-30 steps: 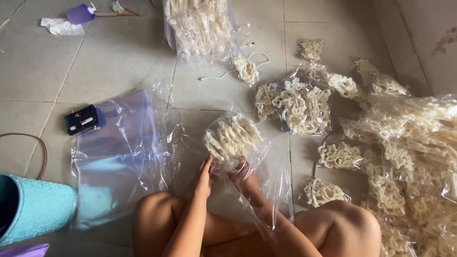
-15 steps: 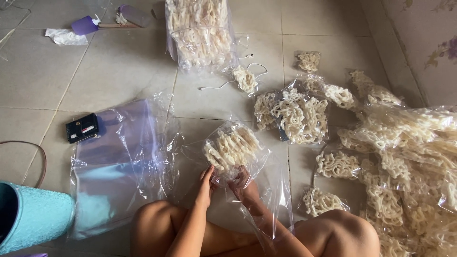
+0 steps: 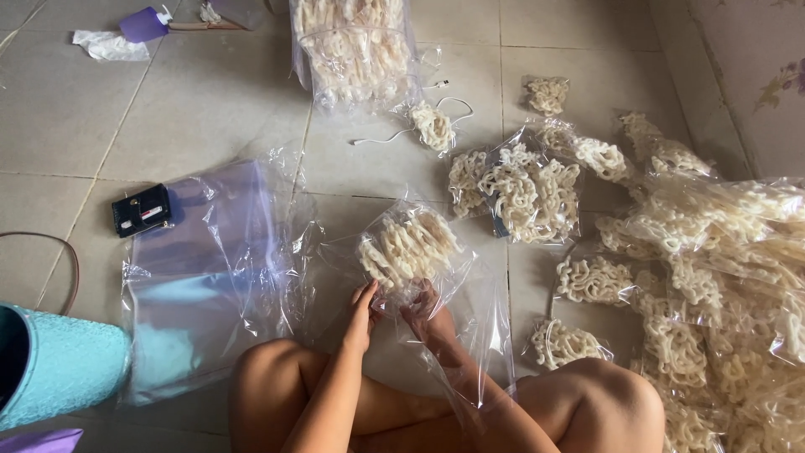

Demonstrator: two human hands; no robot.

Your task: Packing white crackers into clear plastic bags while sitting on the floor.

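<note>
Left hand (image 3: 362,309) and right hand (image 3: 426,312) both pinch the neck of a clear bag of white crackers (image 3: 408,246), fingers closed on plastic, above the tiled floor (image 3: 210,92).

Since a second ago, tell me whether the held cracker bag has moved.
No. The cracker bag sits as before against the floor's tile seam; only the camera shifted.
</note>
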